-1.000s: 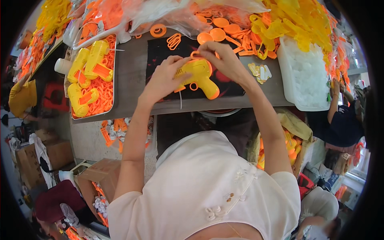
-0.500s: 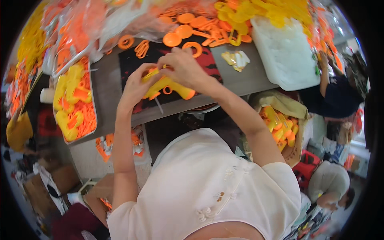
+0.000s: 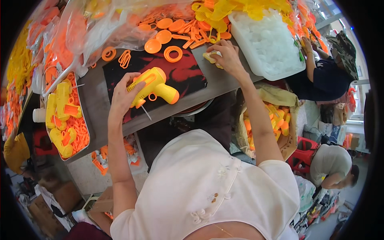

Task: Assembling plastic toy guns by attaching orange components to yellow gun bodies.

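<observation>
A yellow plastic toy gun [image 3: 149, 87] with orange end pieces is in my left hand [image 3: 127, 91]. My left fingers wrap round its rear part, above a black-and-red mat [image 3: 187, 72]. A thin pale strip [image 3: 147, 113] hangs below the gun. To the right, my right hand [image 3: 229, 60] reaches down to a small pile of yellow and white flat pieces [image 3: 209, 58] beside the mat. Its fingers are drawn together over the pile, and what lies between the fingertips is hidden. An orange ring [image 3: 173, 54] lies on the mat's far part.
Orange discs [image 3: 153, 46] and bagged parts crowd the table's far side. A white tub [image 3: 267, 48] stands right of my right hand. At left, a tray [image 3: 89, 138] holds yellow gun bodies and orange parts. A carton [image 3: 291, 149] of yellow-orange parts sits below. Other people [image 3: 334, 90] work nearby.
My right hand has left the toy gun and moved right to the small pieces. My left hand keeps the gun, now more fully visible. The whole view has shifted slightly.
</observation>
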The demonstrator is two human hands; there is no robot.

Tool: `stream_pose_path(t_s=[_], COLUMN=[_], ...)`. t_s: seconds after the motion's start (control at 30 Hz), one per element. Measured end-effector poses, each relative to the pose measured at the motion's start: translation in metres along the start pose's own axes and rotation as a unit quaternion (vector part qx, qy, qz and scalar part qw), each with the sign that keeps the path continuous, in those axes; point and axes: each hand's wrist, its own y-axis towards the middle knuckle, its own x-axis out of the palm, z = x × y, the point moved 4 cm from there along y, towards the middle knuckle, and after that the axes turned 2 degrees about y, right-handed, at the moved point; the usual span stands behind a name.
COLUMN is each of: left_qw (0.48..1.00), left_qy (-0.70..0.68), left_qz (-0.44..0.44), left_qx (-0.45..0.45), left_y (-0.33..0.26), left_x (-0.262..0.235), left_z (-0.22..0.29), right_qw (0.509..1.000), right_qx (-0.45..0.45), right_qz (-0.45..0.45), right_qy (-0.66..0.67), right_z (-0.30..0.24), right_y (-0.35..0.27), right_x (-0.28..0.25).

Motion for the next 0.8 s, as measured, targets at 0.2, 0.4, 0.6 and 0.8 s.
stream_pose_path(t_s=[0.2, 0.4, 0.6, 0.8], left_qw=[1.0, 1.0, 0.901, 0.983], left_qy=[-0.012, -0.025, 0.244, -0.09], left_qz=[-0.013, 0.006, 0.21, 0.092], left_qx=[0.008, 0.008, 0.29, 0.134], left_y=[0.003, 0.004, 0.0, 0.011], left_x=[0.002, 0.009, 0.034, 0.059], left_z=[0.0, 0.002, 0.074, 0.088], right_qw=[0.997, 0.994, 0.827, 0.778], right_qx=[-0.051, -0.076, 0.027, 0.082], right_qz=[-0.059, -0.073, 0.017, 0.006], right_qy=[0.008, -0.013, 0.562, 0.622], right_z=[0.0, -0.004, -0.052, -0.106], right_y=[0.016, 0.02, 0.001, -0.016], right_x=[0.012, 0.005, -0.01, 0.01])
